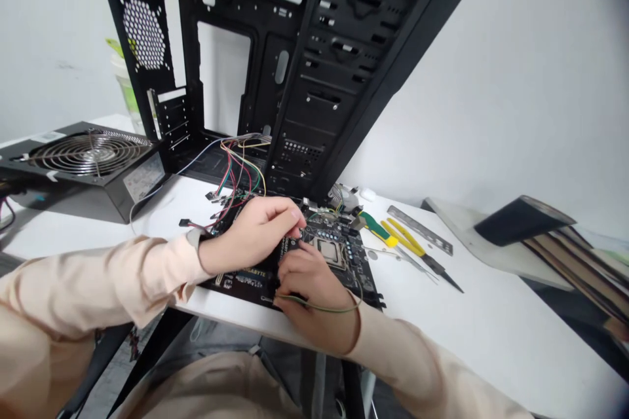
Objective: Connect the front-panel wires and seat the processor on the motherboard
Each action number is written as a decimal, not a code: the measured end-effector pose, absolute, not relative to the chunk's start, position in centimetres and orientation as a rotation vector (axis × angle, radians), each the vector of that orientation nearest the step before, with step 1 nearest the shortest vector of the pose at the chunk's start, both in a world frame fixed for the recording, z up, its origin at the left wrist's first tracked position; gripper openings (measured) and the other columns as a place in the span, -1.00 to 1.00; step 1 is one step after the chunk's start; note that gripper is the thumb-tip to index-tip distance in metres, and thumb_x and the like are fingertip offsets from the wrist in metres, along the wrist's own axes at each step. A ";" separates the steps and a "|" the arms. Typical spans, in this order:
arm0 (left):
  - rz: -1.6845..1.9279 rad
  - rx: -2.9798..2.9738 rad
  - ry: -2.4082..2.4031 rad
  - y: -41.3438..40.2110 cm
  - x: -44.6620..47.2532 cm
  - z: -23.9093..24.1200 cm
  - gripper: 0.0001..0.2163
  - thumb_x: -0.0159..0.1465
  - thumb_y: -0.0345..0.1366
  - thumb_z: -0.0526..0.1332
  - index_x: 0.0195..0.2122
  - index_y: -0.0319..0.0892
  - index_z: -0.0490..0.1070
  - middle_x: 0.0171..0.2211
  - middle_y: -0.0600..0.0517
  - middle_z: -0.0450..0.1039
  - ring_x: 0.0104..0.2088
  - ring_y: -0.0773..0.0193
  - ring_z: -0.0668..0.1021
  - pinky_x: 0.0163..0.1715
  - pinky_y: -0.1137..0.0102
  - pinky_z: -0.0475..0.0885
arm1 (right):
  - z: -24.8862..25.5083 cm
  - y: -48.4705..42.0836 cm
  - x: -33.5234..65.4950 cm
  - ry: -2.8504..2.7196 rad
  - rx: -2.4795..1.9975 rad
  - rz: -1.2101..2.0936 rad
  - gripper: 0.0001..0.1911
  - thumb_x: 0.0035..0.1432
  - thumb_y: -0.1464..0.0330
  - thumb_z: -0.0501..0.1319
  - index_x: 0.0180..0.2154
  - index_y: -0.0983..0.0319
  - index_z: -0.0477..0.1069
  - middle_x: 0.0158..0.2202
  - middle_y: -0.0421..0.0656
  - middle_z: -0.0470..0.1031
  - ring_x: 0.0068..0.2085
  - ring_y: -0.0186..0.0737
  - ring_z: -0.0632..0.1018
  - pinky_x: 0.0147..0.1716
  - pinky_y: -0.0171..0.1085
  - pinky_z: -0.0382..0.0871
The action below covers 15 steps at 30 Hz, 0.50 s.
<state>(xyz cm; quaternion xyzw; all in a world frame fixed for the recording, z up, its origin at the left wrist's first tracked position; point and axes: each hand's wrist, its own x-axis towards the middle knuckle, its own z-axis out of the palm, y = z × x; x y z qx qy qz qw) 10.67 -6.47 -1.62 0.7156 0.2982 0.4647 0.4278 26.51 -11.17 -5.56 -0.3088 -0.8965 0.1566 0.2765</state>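
Bending over a black Gigabyte motherboard (360,272) that lies flat on the white tabletop (491,334), close to its front edge, the person has both hands on the board's upper-left area. The left hand (253,234) is curled, fingertips meeting the board by the right hand's fingers; the right hand (309,294) is also closed inward, and a thin green-and-yellow wire (319,309) loops beside it. Whether either hand grips a small connector is hidden by the fingers, so that cannot be told. Thin multicoloured wires (240,167) run from the tall black steel computer case (295,78), standing just behind, down to the board, and a boxy black power supply with a round metal fan guard (88,154) sits to the left. Yellow-handled pliers (403,237) and a green-and-yellow-handled tool (377,229) lie nearby. The risks look real – a forced plug could bend fine header pins, a taut lead could drag the board toward the edge, and a slipping finger could strike the square silver-topped CPU socket (329,252) just beside the hands.
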 end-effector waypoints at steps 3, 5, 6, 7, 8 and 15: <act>1.247 1.727 0.532 -8.6 10.6 0.9 -0.78 0.24 -0.32 0.08 -0.51 -0.21 0.40 -0.58 0.09 0.43 -0.52 0.38 0.47 -0.48 0.50 0.38 | -5.6 -11.2 26.3 -2.407 -0.831 0.431 -0.85 0.08 0.41 0.19 -0.53 0.21 0.38 -0.42 -0.21 0.43 -0.23 -0.23 0.44 0.10 -0.03 0.10; 1.272 1.620 0.403 -9.9 10.0 2.8 -0.77 0.28 -0.32 0.11 -0.49 -0.20 0.44 -0.57 0.11 0.44 -0.51 0.39 0.48 -0.48 0.50 0.40 | -5.6 -11.1 26.1 -2.406 -0.862 0.442 -0.84 0.08 0.41 0.19 -0.53 0.20 0.39 -0.41 -0.20 0.44 -0.22 -0.21 0.45 0.11 -0.02 0.12; 1.306 1.573 0.328 -10.4 9.5 3.9 -0.77 0.30 -0.31 0.12 -0.48 -0.18 0.46 -0.57 0.12 0.43 -0.50 0.39 0.49 -0.46 0.50 0.40 | -5.5 -11.1 26.1 -2.407 -0.879 0.443 -0.84 0.08 0.41 0.19 -0.54 0.20 0.40 -0.41 -0.19 0.44 -0.23 -0.21 0.45 0.12 -0.01 0.12; 1.331 1.533 0.304 -10.8 8.9 4.8 -0.79 0.30 -0.31 0.15 -0.46 -0.16 0.48 -0.57 0.13 0.43 -0.47 0.38 0.50 -0.43 0.49 0.42 | -5.4 -11.1 26.1 -2.415 -0.885 0.444 -0.83 0.09 0.41 0.19 -0.54 0.21 0.41 -0.41 -0.20 0.44 -0.24 -0.22 0.46 0.12 0.01 0.12; 1.383 1.525 0.255 -11.0 8.2 5.7 -0.79 0.30 -0.29 0.17 -0.46 -0.14 0.50 -0.60 0.15 0.41 -0.49 0.38 0.49 -0.42 0.48 0.42 | -5.3 -11.2 26.2 -2.424 -0.886 0.444 -0.83 0.11 0.41 0.19 -0.53 0.21 0.42 -0.41 -0.20 0.44 -0.25 -0.23 0.46 0.12 0.01 0.15; 1.393 1.708 0.452 -10.1 6.2 4.4 -0.77 0.31 -0.28 0.14 -0.47 -0.15 0.48 -0.56 0.15 0.47 -0.50 0.41 0.49 -0.47 0.53 0.39 | -4.8 -15.4 30.1 -2.499 -0.976 0.100 -0.42 0.14 0.19 0.27 0.16 0.22 0.27 0.16 0.06 0.31 0.17 0.00 0.34 0.04 -0.10 0.40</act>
